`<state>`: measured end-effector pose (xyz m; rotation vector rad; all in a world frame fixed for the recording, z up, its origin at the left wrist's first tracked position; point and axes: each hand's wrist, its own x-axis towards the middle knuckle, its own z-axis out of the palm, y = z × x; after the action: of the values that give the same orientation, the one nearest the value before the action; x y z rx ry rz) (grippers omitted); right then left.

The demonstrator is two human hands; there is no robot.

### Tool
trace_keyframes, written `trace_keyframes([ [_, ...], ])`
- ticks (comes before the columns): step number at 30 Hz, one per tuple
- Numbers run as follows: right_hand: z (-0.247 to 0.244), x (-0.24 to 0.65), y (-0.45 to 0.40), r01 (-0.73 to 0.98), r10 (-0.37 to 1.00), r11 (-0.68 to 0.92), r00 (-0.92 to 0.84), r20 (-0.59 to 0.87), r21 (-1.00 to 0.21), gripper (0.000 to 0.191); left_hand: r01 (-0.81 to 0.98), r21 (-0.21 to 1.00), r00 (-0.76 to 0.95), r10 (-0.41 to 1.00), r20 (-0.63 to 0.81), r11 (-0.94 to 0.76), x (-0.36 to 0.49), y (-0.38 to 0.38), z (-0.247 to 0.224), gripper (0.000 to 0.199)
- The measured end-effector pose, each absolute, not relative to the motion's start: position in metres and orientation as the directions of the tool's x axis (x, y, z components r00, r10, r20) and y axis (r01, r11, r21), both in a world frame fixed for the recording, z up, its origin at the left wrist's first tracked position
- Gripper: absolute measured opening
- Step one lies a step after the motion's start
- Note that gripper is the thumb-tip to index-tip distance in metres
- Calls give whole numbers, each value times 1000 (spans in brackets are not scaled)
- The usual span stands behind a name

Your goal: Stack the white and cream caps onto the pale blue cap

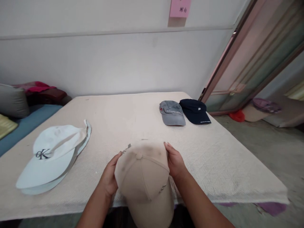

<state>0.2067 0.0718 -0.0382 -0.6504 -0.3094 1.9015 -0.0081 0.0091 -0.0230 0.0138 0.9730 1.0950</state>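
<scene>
A beige baseball cap [144, 177] is held at the near edge of the table, its brim pointing toward me and hanging past the edge. My left hand [109, 176] grips the cap's left side. My right hand [175, 161] grips its right side, fingers over the crown. Both hands touch the cap at the same height.
The cream-covered table [133, 117] carries a stack of white caps [51, 155] at the left, and a grey cap [172, 113] beside a navy cap [195, 110] at the far right. Cushions lie on a blue seat [26, 122] to the left; a glass door [256, 53] stands right.
</scene>
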Motion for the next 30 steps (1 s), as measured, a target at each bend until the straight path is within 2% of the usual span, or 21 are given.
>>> trace_keyframes([
  [3,-38,212,79,-833,929,-334,-210,-306,-440,14,-768,486,68,807,-587,418,0,2,-19,31],
  [8,-36,218,87,-863,925,-333,-220,-311,-380,26,-788,478,157,877,-453,388,7,-14,-19,29],
  [11,-35,219,93,-881,930,-305,-196,-310,-361,33,-727,521,199,864,-463,447,9,-26,-33,21],
  [13,-34,217,96,-896,932,-282,-170,-321,-343,34,-694,529,217,843,-493,488,11,-31,-44,24],
  [17,-35,206,98,-913,919,-252,-122,-375,-320,33,-739,580,1,862,-507,342,6,-31,-49,20],
  [23,-43,190,84,-786,881,-431,-261,-395,-442,26,-680,733,-319,894,-313,14,-50,-22,-11,9],
  [27,-44,189,79,-768,864,-487,-352,-360,-416,20,-507,854,-520,832,-195,-117,-128,-17,21,13],
  [30,-44,189,77,-775,853,-498,-355,-383,-389,13,-431,895,-692,679,-246,-116,-188,-13,38,18],
])
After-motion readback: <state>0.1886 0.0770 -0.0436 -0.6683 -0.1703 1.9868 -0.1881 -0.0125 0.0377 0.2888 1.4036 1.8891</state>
